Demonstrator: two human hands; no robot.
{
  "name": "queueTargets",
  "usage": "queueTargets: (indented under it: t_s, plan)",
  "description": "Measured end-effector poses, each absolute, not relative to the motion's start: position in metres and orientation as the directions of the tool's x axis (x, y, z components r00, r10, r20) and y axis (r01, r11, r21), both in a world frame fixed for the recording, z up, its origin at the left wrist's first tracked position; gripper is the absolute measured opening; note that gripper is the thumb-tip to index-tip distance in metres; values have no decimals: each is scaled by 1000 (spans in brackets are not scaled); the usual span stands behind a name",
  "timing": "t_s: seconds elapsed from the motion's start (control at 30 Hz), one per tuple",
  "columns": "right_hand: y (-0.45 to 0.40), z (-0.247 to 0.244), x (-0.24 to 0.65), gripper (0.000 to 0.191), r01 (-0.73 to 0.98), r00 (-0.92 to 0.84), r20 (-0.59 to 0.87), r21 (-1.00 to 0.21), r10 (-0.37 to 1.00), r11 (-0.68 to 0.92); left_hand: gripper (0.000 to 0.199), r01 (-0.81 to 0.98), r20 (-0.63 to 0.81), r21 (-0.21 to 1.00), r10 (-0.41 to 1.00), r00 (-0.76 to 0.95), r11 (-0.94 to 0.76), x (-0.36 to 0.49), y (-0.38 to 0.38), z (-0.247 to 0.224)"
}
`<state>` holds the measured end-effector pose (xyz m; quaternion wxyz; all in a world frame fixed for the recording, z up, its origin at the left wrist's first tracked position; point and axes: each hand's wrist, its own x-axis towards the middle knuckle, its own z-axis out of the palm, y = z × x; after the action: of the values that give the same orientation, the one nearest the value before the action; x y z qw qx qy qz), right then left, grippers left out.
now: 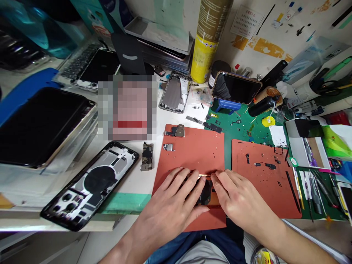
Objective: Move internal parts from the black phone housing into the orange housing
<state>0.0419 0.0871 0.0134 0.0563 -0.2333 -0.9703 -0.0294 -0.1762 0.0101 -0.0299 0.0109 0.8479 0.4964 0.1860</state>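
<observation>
On the red-orange mat point(192, 154), a phone point(205, 194) with a gold-coloured edge and a black and orange-brown surface lies sideways between my hands. My left hand point(176, 198) reaches over its left part, fingers on the far edge and thumb near the close side. My right hand point(239, 190) grips its right end, fingertips bent at the far edge. Much of the phone is hidden under both hands. Beyond it on the mat are a camera module point(179, 131) and a small silver part point(168, 147).
A phone back cover point(90, 183) and a circuit board point(147, 156) lie to the left. A second mat point(264, 187) holds small parts, with screwdrivers and tweezers point(324, 187) beside it. At the back stand a yellow spray can point(206, 55) and a propped phone point(237, 88).
</observation>
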Motion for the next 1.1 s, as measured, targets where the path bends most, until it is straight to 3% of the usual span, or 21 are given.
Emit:
queueTargets:
  t_s: [0.33, 0.73, 0.93, 1.1]
  plan:
    - [89, 14, 41, 24, 440, -892, 132, 41, 432, 897, 50, 838, 316, 209, 845, 431, -505, -175, 10, -30]
    - [86, 13, 52, 27, 512, -844, 157, -43, 512, 858, 50, 836, 315, 204, 843, 437, -510, -175, 10, -32]
    - [67, 5, 68, 27, 616, -678, 363, -193, 639, 764, 47, 833, 325, 203, 838, 439, -515, -174, 10, -31]
    - [44, -9, 72, 31, 566, -643, 391, -337, 659, 752, 46, 837, 324, 193, 838, 439, -512, -174, 10, -31]
